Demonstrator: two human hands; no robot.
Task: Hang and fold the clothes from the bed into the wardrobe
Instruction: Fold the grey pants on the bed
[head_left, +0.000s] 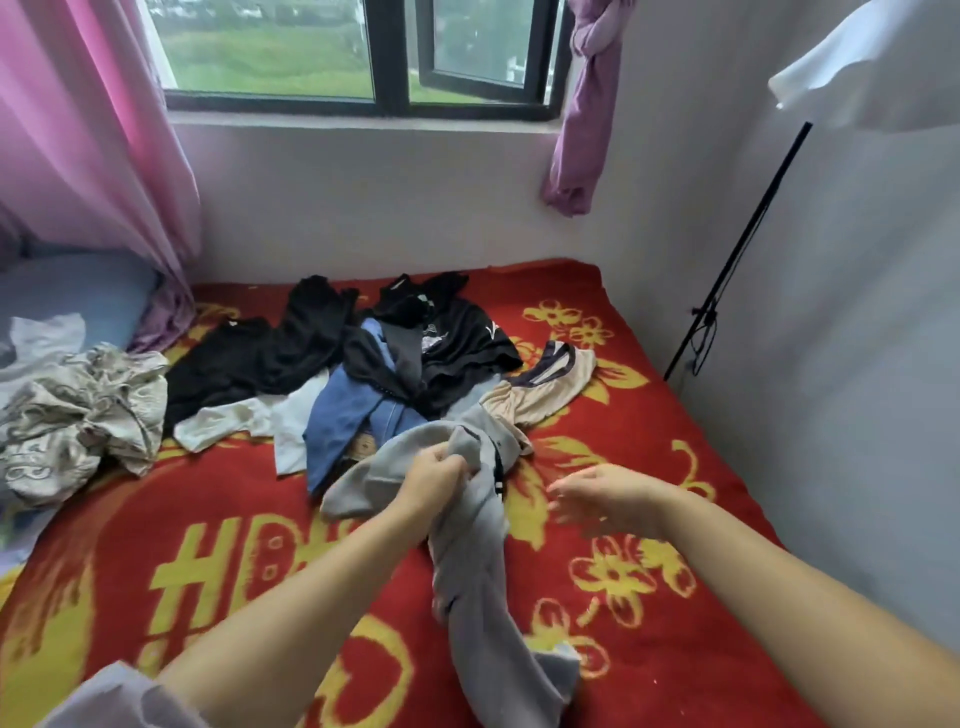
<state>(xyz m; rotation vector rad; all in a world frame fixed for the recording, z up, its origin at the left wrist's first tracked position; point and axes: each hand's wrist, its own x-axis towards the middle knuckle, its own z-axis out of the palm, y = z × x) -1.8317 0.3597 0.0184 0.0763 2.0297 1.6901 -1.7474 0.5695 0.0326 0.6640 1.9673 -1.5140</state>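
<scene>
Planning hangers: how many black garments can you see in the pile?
3: a black top at left, black trousers beside it, a black printed shirt behind the pile. More may lie hidden underneath.

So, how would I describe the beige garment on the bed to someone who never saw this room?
On the red blanket with yellow flowers, find the clothes pile near the window. The beige garment lies at the pile's right edge, toward the wall. It alone is pale tan with dark-and-white striped trim.
</scene>
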